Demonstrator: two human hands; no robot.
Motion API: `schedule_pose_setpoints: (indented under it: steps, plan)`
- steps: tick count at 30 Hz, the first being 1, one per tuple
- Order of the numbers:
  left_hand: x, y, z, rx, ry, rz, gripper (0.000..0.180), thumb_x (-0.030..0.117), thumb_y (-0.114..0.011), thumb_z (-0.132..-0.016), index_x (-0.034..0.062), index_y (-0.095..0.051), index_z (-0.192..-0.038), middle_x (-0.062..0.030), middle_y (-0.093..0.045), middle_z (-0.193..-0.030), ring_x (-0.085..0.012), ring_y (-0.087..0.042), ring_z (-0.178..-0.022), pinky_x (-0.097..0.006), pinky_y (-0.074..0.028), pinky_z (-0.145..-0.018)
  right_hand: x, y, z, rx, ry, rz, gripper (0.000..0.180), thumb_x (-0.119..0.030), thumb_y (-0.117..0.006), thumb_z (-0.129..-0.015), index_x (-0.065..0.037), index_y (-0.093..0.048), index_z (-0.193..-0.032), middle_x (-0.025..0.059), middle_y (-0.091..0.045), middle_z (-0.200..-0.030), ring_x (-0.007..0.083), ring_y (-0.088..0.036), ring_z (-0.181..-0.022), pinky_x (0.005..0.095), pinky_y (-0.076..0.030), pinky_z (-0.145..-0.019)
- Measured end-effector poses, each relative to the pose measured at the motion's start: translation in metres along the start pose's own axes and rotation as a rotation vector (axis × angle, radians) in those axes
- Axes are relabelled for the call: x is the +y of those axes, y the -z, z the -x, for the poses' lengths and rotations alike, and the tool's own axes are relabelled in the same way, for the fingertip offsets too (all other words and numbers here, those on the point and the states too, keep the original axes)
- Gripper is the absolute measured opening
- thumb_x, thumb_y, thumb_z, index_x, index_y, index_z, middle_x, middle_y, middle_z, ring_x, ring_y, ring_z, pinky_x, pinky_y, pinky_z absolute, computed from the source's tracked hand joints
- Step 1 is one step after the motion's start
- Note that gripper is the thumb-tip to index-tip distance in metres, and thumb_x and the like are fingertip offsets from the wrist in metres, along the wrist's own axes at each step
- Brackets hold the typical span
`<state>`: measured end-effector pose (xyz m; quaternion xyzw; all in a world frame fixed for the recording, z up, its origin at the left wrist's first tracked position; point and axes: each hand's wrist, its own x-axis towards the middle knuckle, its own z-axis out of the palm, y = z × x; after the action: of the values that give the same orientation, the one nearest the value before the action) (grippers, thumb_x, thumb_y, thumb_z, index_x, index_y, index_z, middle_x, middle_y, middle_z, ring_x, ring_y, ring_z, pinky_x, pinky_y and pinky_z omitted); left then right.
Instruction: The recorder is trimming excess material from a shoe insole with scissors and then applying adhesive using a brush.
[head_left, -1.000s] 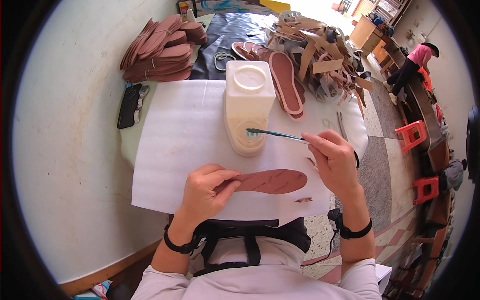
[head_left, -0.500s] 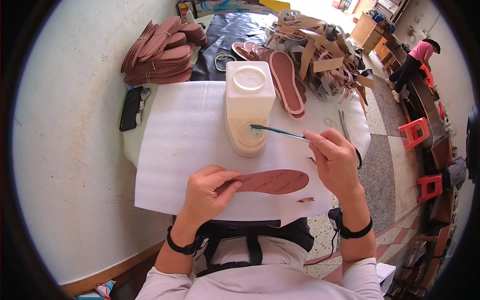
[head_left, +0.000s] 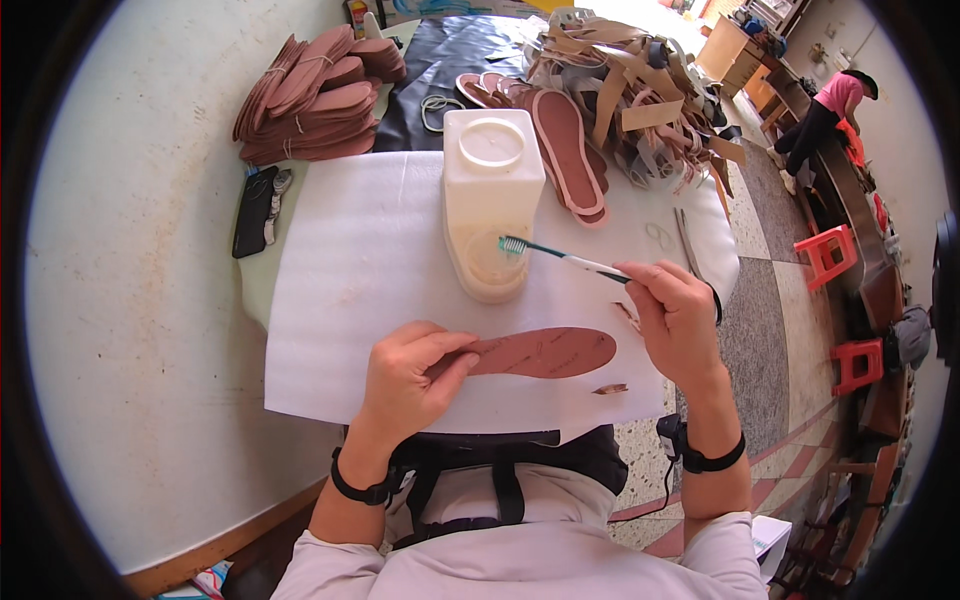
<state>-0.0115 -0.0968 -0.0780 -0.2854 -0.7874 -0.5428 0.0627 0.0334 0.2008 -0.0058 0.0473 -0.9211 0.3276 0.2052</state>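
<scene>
My left hand (head_left: 412,375) pinches the narrow end of a reddish-brown insole (head_left: 545,353), which lies flat just above the white sheet. Between thumb and fingers of my right hand (head_left: 675,310) is the handle of a toothbrush (head_left: 570,257), green and white. Its bristle head hovers over the round, shallow opening at the front of a whitish plastic container (head_left: 490,200); whether the bristles touch what is inside I cannot tell. Behind the container's right side lies an insole with a pale border (head_left: 566,150), on top of other insoles.
Bundled insoles (head_left: 310,100) are piled at the far left, near a black phone (head_left: 255,212). Tangled strips (head_left: 630,95) heap up at the far right. Scissors (head_left: 687,240) lie at the sheet's (head_left: 340,300) right edge. A person (head_left: 835,115) bends over a bench beyond red stools (head_left: 826,257).
The toothbrush has turned in my right hand, so its bristles now show from another side, and its head sits slightly higher in view. The whole view has shifted a little; my left hand keeps the insole.
</scene>
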Motion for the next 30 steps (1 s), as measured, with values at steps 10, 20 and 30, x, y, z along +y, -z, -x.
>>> schedule_pose_setpoints:
  steps: [10,20,30]
  plan:
    - [0.002,-0.001,0.0,0.0,0.012,-0.003,0.02,-0.004,-0.081,-0.079,-0.0012,-0.079,-0.098,-0.0131,-0.073,-0.082,-0.0216,-0.07,-0.072,-0.03,-0.054,-0.064,0.01,-0.006,0.009,0.0,0.02,0.0,0.018,0.003,-0.068,-0.093,0.002,-0.076,-0.11,0.0152,-0.067,-0.083,0.028,-0.066,-0.068,0.0337,-0.051,-0.063]
    - [0.0,0.0,0.0,-0.002,0.026,-0.019,0.019,-0.005,-0.078,-0.08,-0.0013,-0.079,-0.099,-0.0131,-0.073,-0.083,-0.02,-0.069,-0.071,-0.029,-0.053,-0.064,0.004,-0.009,0.013,0.081,-0.021,-0.071,0.022,0.004,-0.068,-0.094,0.001,-0.076,-0.114,0.0119,-0.067,-0.086,0.0197,-0.064,-0.069,0.03,-0.05,-0.064]
    - [0.037,-0.003,-0.006,0.008,0.361,0.08,0.014,0.001,-0.076,-0.087,-0.003,-0.079,-0.1,-0.0112,-0.075,-0.084,-0.014,-0.07,-0.074,-0.028,-0.055,-0.068,-0.019,0.017,0.07,0.287,-0.049,-0.018,0.026,0.007,-0.066,-0.092,0.002,-0.076,-0.115,0.008,-0.064,-0.088,0.0134,-0.059,-0.073,0.025,-0.044,-0.063]
